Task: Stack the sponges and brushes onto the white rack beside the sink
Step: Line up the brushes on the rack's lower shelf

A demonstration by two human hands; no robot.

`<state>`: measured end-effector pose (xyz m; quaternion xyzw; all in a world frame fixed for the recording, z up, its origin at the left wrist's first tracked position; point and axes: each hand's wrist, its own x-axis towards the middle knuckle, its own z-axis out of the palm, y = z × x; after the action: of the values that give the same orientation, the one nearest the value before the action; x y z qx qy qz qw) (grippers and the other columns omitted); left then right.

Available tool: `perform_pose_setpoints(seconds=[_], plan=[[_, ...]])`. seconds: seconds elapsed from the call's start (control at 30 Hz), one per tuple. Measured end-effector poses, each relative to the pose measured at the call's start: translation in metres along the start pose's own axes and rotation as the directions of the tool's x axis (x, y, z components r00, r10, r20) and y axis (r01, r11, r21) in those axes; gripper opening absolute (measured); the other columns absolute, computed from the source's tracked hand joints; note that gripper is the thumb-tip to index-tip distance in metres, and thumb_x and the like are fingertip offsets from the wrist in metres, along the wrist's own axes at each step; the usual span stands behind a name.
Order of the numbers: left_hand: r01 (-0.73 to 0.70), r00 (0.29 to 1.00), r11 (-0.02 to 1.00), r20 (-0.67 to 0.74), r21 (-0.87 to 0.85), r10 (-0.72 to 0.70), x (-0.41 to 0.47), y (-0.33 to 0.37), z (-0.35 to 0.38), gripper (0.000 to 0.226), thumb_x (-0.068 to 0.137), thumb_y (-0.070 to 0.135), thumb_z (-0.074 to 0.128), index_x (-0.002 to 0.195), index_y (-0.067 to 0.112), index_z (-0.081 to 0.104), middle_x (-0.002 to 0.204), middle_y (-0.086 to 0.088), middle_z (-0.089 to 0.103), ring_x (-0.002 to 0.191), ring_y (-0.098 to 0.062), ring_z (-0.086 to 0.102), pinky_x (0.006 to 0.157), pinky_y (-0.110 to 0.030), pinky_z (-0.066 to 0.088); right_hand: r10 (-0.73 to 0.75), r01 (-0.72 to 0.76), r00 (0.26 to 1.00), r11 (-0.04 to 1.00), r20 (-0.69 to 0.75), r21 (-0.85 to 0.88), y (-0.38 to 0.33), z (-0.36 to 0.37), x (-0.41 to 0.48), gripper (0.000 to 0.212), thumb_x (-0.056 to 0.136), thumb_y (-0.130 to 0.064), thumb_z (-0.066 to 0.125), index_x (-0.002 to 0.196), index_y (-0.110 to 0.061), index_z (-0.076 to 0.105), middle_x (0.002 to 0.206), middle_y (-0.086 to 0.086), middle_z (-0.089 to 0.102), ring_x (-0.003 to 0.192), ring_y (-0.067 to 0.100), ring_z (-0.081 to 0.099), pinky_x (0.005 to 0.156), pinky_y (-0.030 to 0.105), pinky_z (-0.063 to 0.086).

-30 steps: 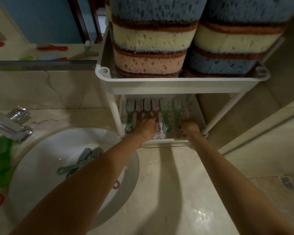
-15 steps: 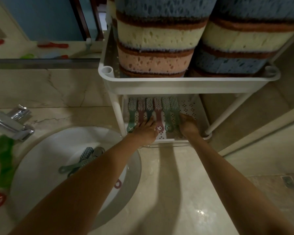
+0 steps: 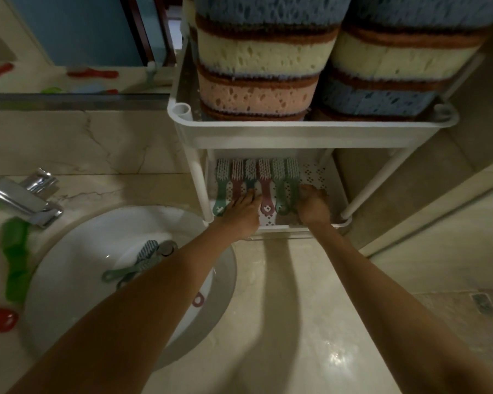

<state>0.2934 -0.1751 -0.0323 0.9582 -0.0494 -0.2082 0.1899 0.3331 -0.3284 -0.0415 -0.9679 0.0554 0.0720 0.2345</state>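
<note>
Brushes (image 3: pixel 264 180) lie in a row on the lower shelf of the rack (image 3: pixel 310 132) — sponges (image 3: pixel 256 52) stacked above. Left hand (image 3: pixel 241 211) rests flat on the handles, fingers straight; right hand (image 3: pixel 310 204) touches the row's end — its grip cannot be told.

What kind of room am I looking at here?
Probably a bathroom, though it could be a utility room: a round white sink with a chrome tap, set into a marble-look counter.

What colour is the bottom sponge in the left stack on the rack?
The sponge is pink, with brown scrubbing layers; the head view shows it.
</note>
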Motion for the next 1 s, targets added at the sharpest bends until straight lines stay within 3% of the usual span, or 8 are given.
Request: perform_pose_setpoints(seconds=[0.1, 0.2, 0.27, 0.43, 0.6, 0.7, 0.8, 1.0], plan=[[0.001, 0.995, 0.995, -0.103, -0.101, -0.011, -0.019, 0.010, -0.007, 0.063, 0.094, 0.000, 0.037, 0.151, 0.012, 0.012, 0.159, -0.010, 0.010, 0.148, -0.023, 0.009, 0.121, -0.034, 0.011, 0.012, 0.023, 0.989, 0.971, -0.144, 0.239, -0.009, -0.009, -0.024, 0.029, 0.092, 0.000, 0.045, 0.118, -0.001, 0.059, 0.111, 0.021, 0.066, 0.103, 0.032, 0.063, 0.087, 0.030, 0.047], [-0.001, 0.966, 0.962, -0.250, -0.273, -0.070, -0.050, 0.021, -0.015, 0.048, 0.095, 0.000, 0.038, 0.142, 0.009, 0.037, 0.147, -0.012, 0.039, 0.136, -0.026, 0.037, 0.111, -0.032, 0.029, -0.018, 0.104, 0.970, 0.932, -0.242, 0.348, -0.021, -0.013, -0.059, 0.029, 0.088, 0.005, 0.046, 0.113, 0.003, 0.062, 0.106, 0.021, 0.067, 0.098, 0.033, 0.062, 0.071, 0.019, 0.037], [-0.014, 0.942, 0.894, -0.306, -0.448, -0.138, -0.081, 0.021, -0.017, 0.037, 0.097, 0.004, 0.039, 0.132, 0.006, 0.049, 0.134, -0.015, 0.054, 0.123, -0.027, 0.051, 0.103, -0.032, 0.039, -0.040, 0.153, 0.964, 0.892, -0.263, 0.425, -0.030, -0.010, -0.084, 0.029, 0.087, 0.004, 0.047, 0.111, 0.002, 0.063, 0.103, 0.020, 0.067, 0.094, 0.032, 0.062, 0.071, 0.022, 0.037], [0.122, 0.807, 0.668, -0.319, -0.734, -0.498, -0.175, -0.019, 0.013, 0.025, 0.094, 0.008, 0.046, 0.113, 0.007, 0.062, 0.111, -0.008, 0.064, 0.102, -0.017, 0.057, 0.083, -0.020, 0.041, -0.145, 0.155, 0.987, 0.818, -0.063, 0.554, -0.056, 0.033, -0.153, 0.028, 0.087, -0.002, 0.047, 0.109, -0.006, 0.063, 0.095, 0.017, 0.067, 0.084, 0.036, 0.065, 0.081, 0.046, 0.052], [0.268, 0.689, 0.554, -0.245, -0.788, -0.682, -0.241, -0.068, 0.063, 0.020, 0.091, 0.007, 0.051, 0.099, -0.001, 0.067, 0.106, -0.021, 0.069, 0.102, -0.032, 0.064, 0.092, -0.036, 0.048, -0.323, 0.174, 0.929, 0.812, 0.180, 0.558, -0.085, 0.081, -0.223, 0.025, 0.084, 0.002, 0.051, 0.105, -0.001, 0.065, 0.084, 0.019, 0.066, 0.076, 0.029, 0.064, 0.079, 0.038, 0.052], [0.341, 0.640, 0.530, -0.221, -0.776, -0.736, -0.274, -0.097, 0.081, 0.023, 0.093, 0.011, 0.049, 0.104, -0.001, 0.065, 0.107, -0.020, 0.068, 0.100, -0.030, 0.065, 0.089, -0.036, 0.048, -0.409, 0.206, 0.863, 0.821, 0.297, 0.532, -0.097, 0.103, -0.256, 0.027, 0.084, 0.003, 0.049, 0.106, -0.003, 0.064, 0.087, 0.010, 0.061, 0.083, 0.037, 0.066, 0.084, 0.048, 0.052], [0.378, 0.568, 0.459, -0.190, -0.804, -0.801, -0.300, -0.125, 0.086, 0.024, 0.092, 0.012, 0.048, 0.106, 0.000, 0.065, 0.110, -0.018, 0.067, 0.102, -0.032, 0.065, 0.093, -0.044, 0.050, -0.507, 0.356, 0.777, 0.843, 0.372, 0.404, -0.110, 0.121, -0.280, 0.031, 0.086, 0.001, 0.048, 0.113, -0.005, 0.061, 0.111, 0.015, 0.063, 0.099, 0.032, 0.062, 0.089, 0.037, 0.048], [0.437, 0.438, 0.356, -0.150, -0.826, -0.886, -0.348, -0.191, 0.084, 0.025, 0.091, 0.013, 0.047, 0.101, 0.002, 0.066, 0.103, -0.015, 0.067, 0.096, -0.030, 0.063, 0.080, -0.033, 0.047, -0.670, 0.690, 0.463, 0.683, 0.580, 0.238, -0.155, 0.158, -0.318, 0.044, 0.088, 0.001, 0.045, 0.130, -0.009, 0.051, 0.126, 0.017, 0.046, 0.109, 0.034, 0.055, 0.086, 0.037, 0.044]])
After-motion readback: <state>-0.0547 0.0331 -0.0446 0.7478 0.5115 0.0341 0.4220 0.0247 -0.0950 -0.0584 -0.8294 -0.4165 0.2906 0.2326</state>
